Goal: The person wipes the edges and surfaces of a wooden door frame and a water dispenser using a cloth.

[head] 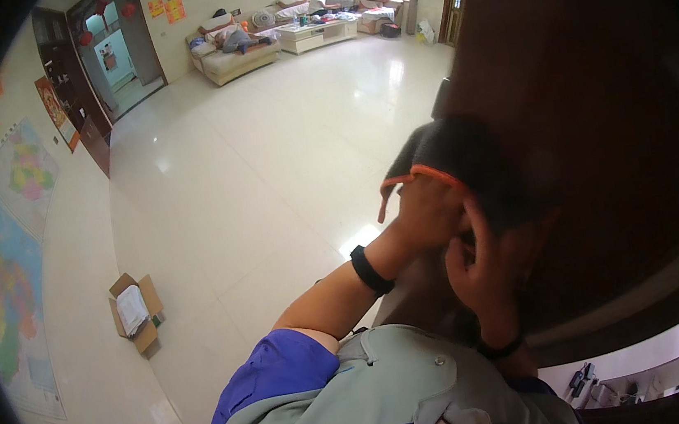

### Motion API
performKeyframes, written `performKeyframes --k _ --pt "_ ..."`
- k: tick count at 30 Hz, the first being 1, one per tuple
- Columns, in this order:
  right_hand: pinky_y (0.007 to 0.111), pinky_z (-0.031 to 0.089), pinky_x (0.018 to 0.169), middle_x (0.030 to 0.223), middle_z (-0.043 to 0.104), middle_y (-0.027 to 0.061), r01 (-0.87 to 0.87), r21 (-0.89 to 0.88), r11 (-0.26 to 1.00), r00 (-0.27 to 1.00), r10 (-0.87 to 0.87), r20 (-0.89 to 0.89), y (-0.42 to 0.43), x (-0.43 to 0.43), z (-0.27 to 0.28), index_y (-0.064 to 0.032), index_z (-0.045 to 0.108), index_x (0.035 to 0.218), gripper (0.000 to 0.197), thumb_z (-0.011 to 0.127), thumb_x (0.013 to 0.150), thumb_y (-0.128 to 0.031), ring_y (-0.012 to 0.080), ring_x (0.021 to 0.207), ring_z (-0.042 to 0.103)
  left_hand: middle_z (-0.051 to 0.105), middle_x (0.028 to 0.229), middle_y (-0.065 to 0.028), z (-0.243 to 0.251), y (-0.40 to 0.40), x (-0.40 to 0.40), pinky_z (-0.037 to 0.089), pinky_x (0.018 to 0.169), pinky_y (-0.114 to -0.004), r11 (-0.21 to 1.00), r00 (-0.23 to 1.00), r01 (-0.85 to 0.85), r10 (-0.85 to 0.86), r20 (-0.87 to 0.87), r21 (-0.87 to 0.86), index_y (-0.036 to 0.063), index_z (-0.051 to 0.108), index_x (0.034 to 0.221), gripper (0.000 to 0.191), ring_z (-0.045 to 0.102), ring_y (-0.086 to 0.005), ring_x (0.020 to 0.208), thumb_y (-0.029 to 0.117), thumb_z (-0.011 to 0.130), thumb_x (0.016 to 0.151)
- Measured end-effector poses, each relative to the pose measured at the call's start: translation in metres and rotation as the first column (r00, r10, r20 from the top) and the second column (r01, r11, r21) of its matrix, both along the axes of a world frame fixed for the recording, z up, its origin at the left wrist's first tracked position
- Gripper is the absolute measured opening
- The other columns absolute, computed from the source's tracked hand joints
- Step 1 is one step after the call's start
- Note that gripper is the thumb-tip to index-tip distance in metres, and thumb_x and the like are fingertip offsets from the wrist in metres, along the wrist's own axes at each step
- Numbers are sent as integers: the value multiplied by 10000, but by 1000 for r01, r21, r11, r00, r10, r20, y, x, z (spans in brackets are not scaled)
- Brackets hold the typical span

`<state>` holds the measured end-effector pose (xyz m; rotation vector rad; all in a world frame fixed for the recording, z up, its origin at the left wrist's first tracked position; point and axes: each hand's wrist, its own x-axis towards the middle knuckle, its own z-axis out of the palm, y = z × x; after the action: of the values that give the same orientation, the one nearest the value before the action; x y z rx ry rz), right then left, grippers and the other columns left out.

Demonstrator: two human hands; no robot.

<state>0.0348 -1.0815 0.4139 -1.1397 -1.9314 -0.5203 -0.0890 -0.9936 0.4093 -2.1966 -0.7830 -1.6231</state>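
Note:
A dark grey cloth with an orange edge is up against a dark brown wooden surface, perhaps a door. My left hand, with a black band at the wrist, grips it; the cloth drapes over the fingers and hides their tips. Close beside it, my right hand holds the lower part of the cloth, index finger raised and thumb bent in. Deep shadow hides the rest of its fingers. The dark wooden surface fills the right side of the view.
An open cardboard box with white papers stands on the glossy tiled floor at left. Wall maps hang beside it. At the back are a sofa with a person lying, a low white table, and another person seated.

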Motion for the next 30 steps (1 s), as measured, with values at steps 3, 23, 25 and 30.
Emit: performKeyframes --k 3,23,25,30 --pt "498 317 939 1140 496 191 60 167 984 998 -59 -8 15 -12 -1 -142 550 1227 451 613 787 -220 364 1054 458 593 890 -122 5 6 -14 422 663 -428 982 983 181 -180 23 -58 95 628 836 221 557 -332 819 245 645 674" --pt "555 379 943 1186 460 230 290 281 915 956 -289 -45 93 -102 -12 -127 612 895 195 662 746 -11 480 1152 434 523 1201 -179 -7 124 -104 410 941 -401 725 762 611 -648 -14 -318 21 511 1206 510 503 -346 1121 22 627 710" --pt "523 393 933 1087 513 225 106 146 984 976 -75 -203 137 -129 -15 -106 603 850 203 652 715 38 474 1097 479 480 1236 -143 -12 138 -121 401 956 -344 476 684 707 -649 333 -523 12 329 1339 645 477 -233 1152 -77 540 736" --pt "388 426 744 851 527 137 70 10 998 781 -49 -623 243 -179 -27 -85 575 832 193 626 683 27 325 822 528 512 1199 -127 -14 199 -200 391 995 -372 0 294 954 -218 931 -301 19 401 1246 418 501 -232 1127 40 465 834"
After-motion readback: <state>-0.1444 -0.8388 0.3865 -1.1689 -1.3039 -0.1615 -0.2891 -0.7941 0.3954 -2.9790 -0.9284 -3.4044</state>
